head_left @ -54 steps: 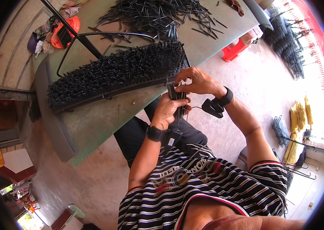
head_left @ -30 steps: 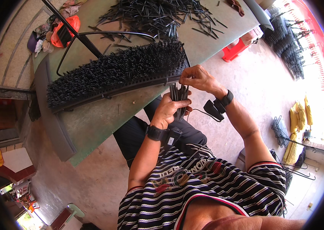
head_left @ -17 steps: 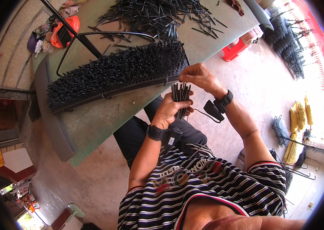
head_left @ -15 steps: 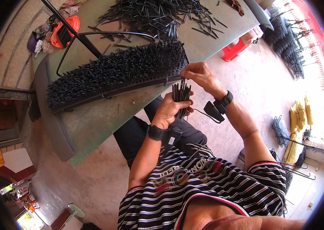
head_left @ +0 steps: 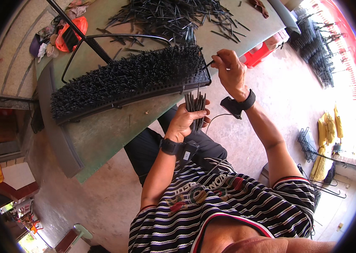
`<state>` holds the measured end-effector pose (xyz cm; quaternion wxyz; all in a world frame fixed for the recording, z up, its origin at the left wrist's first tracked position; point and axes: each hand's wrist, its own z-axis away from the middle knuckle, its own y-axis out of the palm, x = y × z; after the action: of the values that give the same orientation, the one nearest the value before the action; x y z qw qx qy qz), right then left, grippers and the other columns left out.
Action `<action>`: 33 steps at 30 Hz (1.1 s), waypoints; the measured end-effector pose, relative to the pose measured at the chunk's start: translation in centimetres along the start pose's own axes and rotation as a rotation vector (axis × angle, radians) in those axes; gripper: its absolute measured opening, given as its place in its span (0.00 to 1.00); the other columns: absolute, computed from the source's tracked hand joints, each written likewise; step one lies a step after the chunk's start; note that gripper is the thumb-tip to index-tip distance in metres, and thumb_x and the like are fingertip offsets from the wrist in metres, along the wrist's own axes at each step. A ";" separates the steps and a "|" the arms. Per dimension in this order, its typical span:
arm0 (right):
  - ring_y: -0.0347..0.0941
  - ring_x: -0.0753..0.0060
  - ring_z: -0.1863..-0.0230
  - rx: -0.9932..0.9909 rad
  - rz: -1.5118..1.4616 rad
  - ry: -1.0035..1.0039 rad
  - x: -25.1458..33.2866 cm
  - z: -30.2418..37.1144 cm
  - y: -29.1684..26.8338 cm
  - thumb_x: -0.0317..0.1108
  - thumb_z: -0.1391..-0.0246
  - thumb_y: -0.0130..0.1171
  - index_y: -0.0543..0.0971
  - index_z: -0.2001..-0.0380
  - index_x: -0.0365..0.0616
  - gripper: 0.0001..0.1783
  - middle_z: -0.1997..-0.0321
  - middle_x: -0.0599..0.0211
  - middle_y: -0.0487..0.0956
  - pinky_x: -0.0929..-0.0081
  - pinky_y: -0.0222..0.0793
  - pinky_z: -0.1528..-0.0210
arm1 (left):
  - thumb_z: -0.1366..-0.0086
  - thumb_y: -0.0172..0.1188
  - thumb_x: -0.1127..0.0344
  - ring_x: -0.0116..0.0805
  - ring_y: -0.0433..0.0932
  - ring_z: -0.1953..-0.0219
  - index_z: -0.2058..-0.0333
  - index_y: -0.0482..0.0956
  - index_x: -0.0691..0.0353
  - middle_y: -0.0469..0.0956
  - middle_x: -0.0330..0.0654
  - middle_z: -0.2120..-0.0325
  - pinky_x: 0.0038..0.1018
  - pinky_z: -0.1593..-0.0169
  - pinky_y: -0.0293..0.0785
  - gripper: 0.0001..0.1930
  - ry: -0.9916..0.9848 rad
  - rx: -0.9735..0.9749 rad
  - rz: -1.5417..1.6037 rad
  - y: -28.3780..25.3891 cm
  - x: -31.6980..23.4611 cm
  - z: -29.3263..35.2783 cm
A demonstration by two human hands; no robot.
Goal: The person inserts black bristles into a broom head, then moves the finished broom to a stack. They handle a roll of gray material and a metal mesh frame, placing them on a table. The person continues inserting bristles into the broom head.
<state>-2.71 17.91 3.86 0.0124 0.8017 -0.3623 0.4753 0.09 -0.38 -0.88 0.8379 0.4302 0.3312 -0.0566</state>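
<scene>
My left hand (head_left: 182, 121) is wrapped round a bundle of thin black strips (head_left: 195, 103), their upper ends standing out above the fingers. My right hand (head_left: 231, 71) pinches a single black strip (head_left: 207, 65), whose far end points at the right end of a long black perforated panel (head_left: 144, 98). Dense black tufts (head_left: 127, 76) cover most of the panel's top. Holes without tufts show along its near side and at the right end. Whether the strip's tip touches a hole is too small to tell.
The panel lies on a greenish table (head_left: 115, 130), with a black metal frame (head_left: 129, 36) behind it. A large heap of loose black strips (head_left: 165, 17) covers the table's far part. An orange bag (head_left: 72, 33) lies at the far left. A red stool (head_left: 256, 55) stands beyond the table's right edge.
My right hand has moved from just above the bundle, up and right to the panel's right end, with one strip in its fingers. The left hand has barely shifted.
</scene>
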 end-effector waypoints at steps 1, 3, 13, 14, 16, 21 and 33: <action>0.77 0.76 0.75 0.013 0.034 -0.053 -0.3 0.0 0.1 0.23 0.49 0.54 0.70 0.69 0.37 0.05 0.78 0.63 0.76 0.83 0.71 0.77 | 0.48 0.59 0.76 0.33 0.78 0.74 0.57 0.72 0.63 0.76 0.40 0.73 0.27 0.73 0.74 0.17 -0.002 0.001 0.002 0.0 -0.1 0.0; 0.77 0.74 0.77 0.022 0.072 -0.094 -0.3 0.2 0.3 0.22 0.50 0.55 0.71 0.69 0.38 0.05 0.78 0.63 0.76 0.81 0.71 0.77 | 0.48 0.59 0.76 0.33 0.77 0.74 0.57 0.72 0.64 0.76 0.40 0.73 0.27 0.73 0.73 0.17 -0.003 0.000 0.006 -0.1 -0.1 0.1; 0.71 0.60 0.76 0.352 0.362 -0.396 -1.8 0.0 0.6 0.27 0.54 0.56 0.76 0.72 0.43 0.03 0.77 0.63 0.72 0.68 0.67 0.77 | 0.48 0.59 0.75 0.33 0.77 0.74 0.56 0.72 0.65 0.76 0.41 0.72 0.27 0.73 0.74 0.18 0.021 -0.011 -0.002 -0.1 -0.3 0.2; 0.71 0.60 0.76 0.377 0.394 -0.401 -1.6 -0.1 0.5 0.27 0.54 0.56 0.77 0.73 0.43 0.03 0.78 0.63 0.72 0.68 0.67 0.77 | 0.48 0.59 0.75 0.33 0.77 0.74 0.56 0.72 0.65 0.76 0.41 0.72 0.27 0.73 0.74 0.18 0.025 -0.013 -0.005 -0.1 -0.4 0.3; 0.71 0.62 0.77 0.381 0.371 -0.280 -0.8 -0.2 0.4 0.29 0.54 0.57 0.77 0.73 0.42 0.03 0.78 0.63 0.73 0.69 0.67 0.77 | 0.48 0.59 0.75 0.33 0.77 0.74 0.57 0.72 0.64 0.77 0.41 0.72 0.27 0.73 0.74 0.17 0.026 -0.009 0.000 -0.2 -0.4 0.3; 0.71 0.75 0.78 0.646 0.085 0.189 1.5 0.1 -0.5 0.33 0.52 0.58 0.79 0.72 0.39 0.08 0.77 0.65 0.76 0.75 0.66 0.75 | 0.48 0.60 0.76 0.34 0.78 0.75 0.57 0.73 0.64 0.77 0.41 0.73 0.27 0.73 0.74 0.18 0.023 -0.015 -0.003 -0.2 -0.2 0.2; 0.73 0.68 0.76 0.840 0.228 -0.074 -0.4 1.4 -1.5 0.32 0.55 0.58 0.79 0.73 0.39 0.07 0.78 0.60 0.76 0.72 0.66 0.73 | 0.47 0.60 0.75 0.35 0.78 0.74 0.55 0.72 0.61 0.76 0.42 0.72 0.27 0.73 0.75 0.19 0.002 0.013 0.025 0.1 0.3 0.1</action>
<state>-0.89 18.74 3.23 -0.3803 0.7085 -0.2241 0.5506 0.39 -0.31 -0.90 0.8352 0.4400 0.3263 -0.0480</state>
